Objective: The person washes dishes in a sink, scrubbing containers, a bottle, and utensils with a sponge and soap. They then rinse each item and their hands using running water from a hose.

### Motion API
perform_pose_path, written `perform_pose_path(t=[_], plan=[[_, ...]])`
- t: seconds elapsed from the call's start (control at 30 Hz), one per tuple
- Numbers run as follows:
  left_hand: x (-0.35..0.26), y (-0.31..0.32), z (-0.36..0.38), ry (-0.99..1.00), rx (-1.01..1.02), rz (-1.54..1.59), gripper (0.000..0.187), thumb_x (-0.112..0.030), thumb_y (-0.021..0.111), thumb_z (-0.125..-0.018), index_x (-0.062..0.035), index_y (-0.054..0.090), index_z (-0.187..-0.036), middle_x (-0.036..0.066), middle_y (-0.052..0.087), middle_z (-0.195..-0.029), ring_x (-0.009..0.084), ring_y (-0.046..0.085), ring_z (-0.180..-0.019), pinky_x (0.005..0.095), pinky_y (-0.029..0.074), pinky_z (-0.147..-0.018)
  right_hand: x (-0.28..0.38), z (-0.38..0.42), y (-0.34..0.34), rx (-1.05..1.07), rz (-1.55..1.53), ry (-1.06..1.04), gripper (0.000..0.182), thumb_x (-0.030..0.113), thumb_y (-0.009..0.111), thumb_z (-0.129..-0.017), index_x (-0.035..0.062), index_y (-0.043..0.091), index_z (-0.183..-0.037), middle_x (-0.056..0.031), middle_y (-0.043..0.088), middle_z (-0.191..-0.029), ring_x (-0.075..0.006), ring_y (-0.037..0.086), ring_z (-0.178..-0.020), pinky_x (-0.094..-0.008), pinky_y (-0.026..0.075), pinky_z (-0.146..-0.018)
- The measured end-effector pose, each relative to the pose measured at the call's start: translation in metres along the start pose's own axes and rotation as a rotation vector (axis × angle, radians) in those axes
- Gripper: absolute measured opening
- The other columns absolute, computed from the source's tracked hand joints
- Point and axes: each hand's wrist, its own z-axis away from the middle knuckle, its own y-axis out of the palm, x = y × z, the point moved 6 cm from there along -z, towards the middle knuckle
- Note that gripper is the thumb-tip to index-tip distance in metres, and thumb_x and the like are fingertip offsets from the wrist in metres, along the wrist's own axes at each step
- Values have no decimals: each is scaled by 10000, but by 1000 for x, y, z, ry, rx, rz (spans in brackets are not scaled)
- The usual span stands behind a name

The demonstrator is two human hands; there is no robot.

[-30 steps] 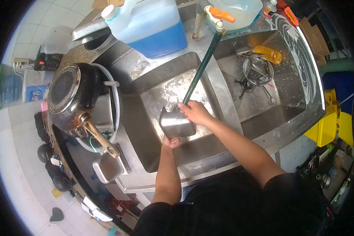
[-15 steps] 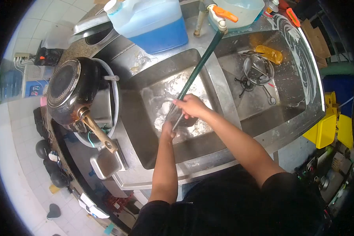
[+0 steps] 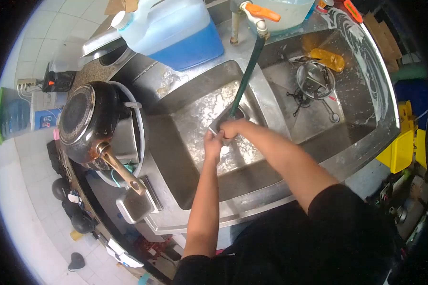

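I see the left hand [image 3: 213, 144] pinching the near corner of a steel container [image 3: 218, 124], held tilted over the left basin [image 3: 164, 164], toward that basin's right edge. The right hand [image 3: 231, 128] is bent at the container's mouth, beside the green hose [image 3: 248, 76]; I cannot tell what its fingers grip. Past the basin's left edge I see a blackened pan [image 3: 104, 111]

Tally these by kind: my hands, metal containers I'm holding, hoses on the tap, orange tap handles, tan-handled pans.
Left hand and right hand: 2
Held metal container: 1
Tap hose: 1
Orange tap handle: 1
Tan-handled pan: 1
Total: 6
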Motion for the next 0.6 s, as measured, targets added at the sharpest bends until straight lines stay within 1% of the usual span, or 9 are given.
perform_pose_path(t=[0.07,0.17,0.23,0.3,0.33,0.4,0.5,0.57,0.6], plan=[[-3,-3,1,-22,13,85,257,-65,578,-999,-35,600,-1253,73,684,-1135,151,655,-992,310,539,-859,3,-24,15,286,199,-9,424,327,543,-906,45,709,-1175,-212,655,-1276,-355,626,-1185,-453,477,-998],[-16,5,4,-15,-4,148,238,-130,552,-1038,-48,594,-1257,74,676,-1163,165,656,-994,338,554,-856,-32,-81,34,-34,526,-9,475,378,522,-925,35,707,-1196,-173,649,-1314,-334,600,-1244,-452,470,-1025],[-10,5,-4,24,-17,163,225,-160,548,-1042,-63,606,-1236,75,680,-1147,174,663,-976,360,565,-845,-21,-85,42,119,354,34,470,389,542,-925,36,721,-1179,-163,640,-1337,-335,593,-1258,-475,470,-1018],[-8,-1,-4,-41,-15,213,230,-163,544,-1044,-67,603,-1244,80,682,-1146,180,667,-983,380,566,-880,-4,-61,27,289,19,7,475,407,581,-918,33,728,-1171,-158,625,-1364,-354,576,-1279,-510,464,-1016],[-9,-3,-3,-43,-15,206,228,-165,545,-1044,-68,604,-1242,82,682,-1147,182,668,-984,385,567,-882,-4,-63,27,308,52,-17,391,291,573,-891,56,710,-1171,-188,638,-1320,-354,617,-1207,-463,516,-948],[-1,-8,2,-94,-10,213,225,-161,548,-1042,-70,603,-1240,92,683,-1159,195,673,-998,399,570,-890,-9,-65,29,191,396,13,392,295,567,-890,36,713,-1145,-213,673,-1231,-370,649,-1143,-462,522,-922],[9,2,3,-7,-24,412,272,-144,542,-1042,-50,558,-1297,83,656,-1205,204,666,-1017,381,584,-851,-26,-100,70,31,496,-43,418,354,587,-890,70,728,-1162,-179,685,-1239,-333,659,-1152,-478,516,-936],[14,-6,1,-29,-35,382,273,-142,555,-1036,-62,558,-1297,69,652,-1205,204,664,-1026,383,579,-859,12,-44,18,299,127,-72,455,350,589,-895,18,703,-1185,-195,649,-1304,-376,631,-1193,-490,533,-903],[14,-11,2,-35,-46,369,274,-141,562,-1033,-68,559,-1297,62,651,-1205,204,663,-1030,384,577,-863,14,-37,12,343,153,-44,456,350,597,-896,-8,710,-1156,-224,665,-1253,-377,653,-1148,-493,537,-899]])
